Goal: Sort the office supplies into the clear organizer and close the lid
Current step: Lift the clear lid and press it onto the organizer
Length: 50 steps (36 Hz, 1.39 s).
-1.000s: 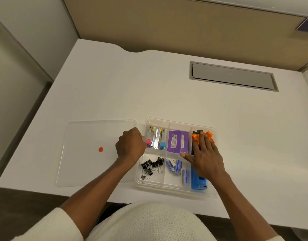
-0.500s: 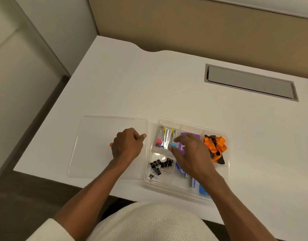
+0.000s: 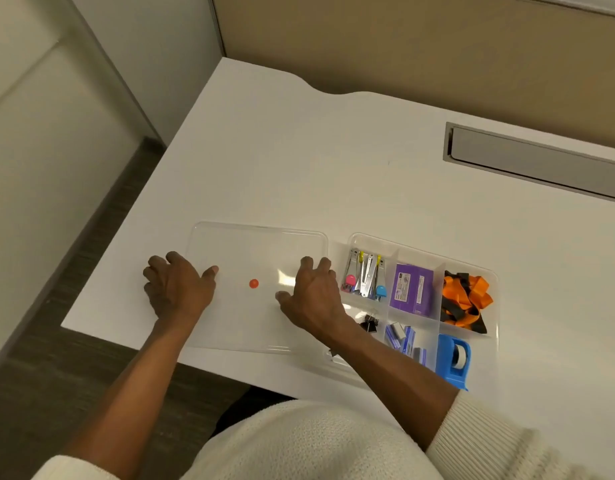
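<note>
Clear lid (image 3: 257, 251) flat on the white desk (image 3: 334, 161), centre of the frame, just left of the clear organizer (image 3: 494, 306) and apart from it by a narrow gap; small orange dot (image 3: 253, 283) near the lid's middle. Left hand (image 3: 178, 289) at the lid's left edge, fingers curled down over that edge onto the desk, thumb resting on top of the lid; right hand (image 3: 313, 296) at the lid's right edge, fingers bent over the rim beside the organizer, thumb on the lid's top. Both hands gripping the lid by opposite sides, lid not lifted as far as can be told. Organizer uncovered at right of centre, six compartments in two rows. Upper row, left to right: nail clippers (image 3: 365, 277) with pink and blue ends; purple box (image 3: 411, 289); orange and black strap (image 3: 465, 299) in a loose bundle. Lower row, left to right: black binder clips (image 3: 370, 323), partly hidden behind the right forearm; small blue staple boxes (image 3: 401, 337); blue tape dispenser (image 3: 453, 360). Grey recessed cable tray (image 3: 534, 161) in the desk at upper right. Tan partition wall (image 3: 403, 46) along the top of the frame. Cream knitted sleeves (image 3: 489, 445) at the bottom edge.
</note>
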Available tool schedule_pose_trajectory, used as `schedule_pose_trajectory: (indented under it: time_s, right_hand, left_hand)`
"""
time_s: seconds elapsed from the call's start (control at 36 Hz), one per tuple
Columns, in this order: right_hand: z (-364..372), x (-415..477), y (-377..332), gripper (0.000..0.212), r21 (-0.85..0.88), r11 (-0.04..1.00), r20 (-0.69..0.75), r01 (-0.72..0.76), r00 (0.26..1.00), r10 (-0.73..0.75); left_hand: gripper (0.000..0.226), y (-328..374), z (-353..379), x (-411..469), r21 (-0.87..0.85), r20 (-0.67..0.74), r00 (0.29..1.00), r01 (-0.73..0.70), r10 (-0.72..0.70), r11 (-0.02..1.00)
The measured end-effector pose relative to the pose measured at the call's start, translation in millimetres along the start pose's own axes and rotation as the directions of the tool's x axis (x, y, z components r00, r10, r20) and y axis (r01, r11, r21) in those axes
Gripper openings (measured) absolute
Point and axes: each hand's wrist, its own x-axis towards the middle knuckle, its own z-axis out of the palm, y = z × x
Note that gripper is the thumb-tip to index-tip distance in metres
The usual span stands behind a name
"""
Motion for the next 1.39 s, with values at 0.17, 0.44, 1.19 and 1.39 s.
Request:
schedule_pose_trajectory:
  time_s: [0.17,0.44,1.19,1.39]
  right_hand:
    - [16.1,14.8,-5.9,0.087,-0.107,0.991,0.063,-0.082,0.994,0.089]
    - [30.6,19.0,-23.7,0.092,0.184,0.97,-0.05,-0.16,0.984,0.172]
    - [-80.5,-43.7,42.5,0.085,0.422,0.901,-0.451,-0.105,0.837,0.309]
    - [-89.8,-83.4,131.1,0.076,0.462,0.864,-0.499,-0.202,0.745,0.441]
  left_hand:
    - [0.091,-3.1,7.0,5.4,-0.004,0.044,0.999,0.023,-0.023,1.0]
    - [0.088,3.7,4.4,26.7,-0.089,0.045,0.997,0.062,-0.059,0.994]
    - [0.068,68.6,-19.2,-17.2,-0.41,-0.001,0.983,-0.169,0.185,0.896]
    - [0.072,107.3,16.8,-90.2,-0.395,0.073,0.909,-0.35,0.409,0.849]
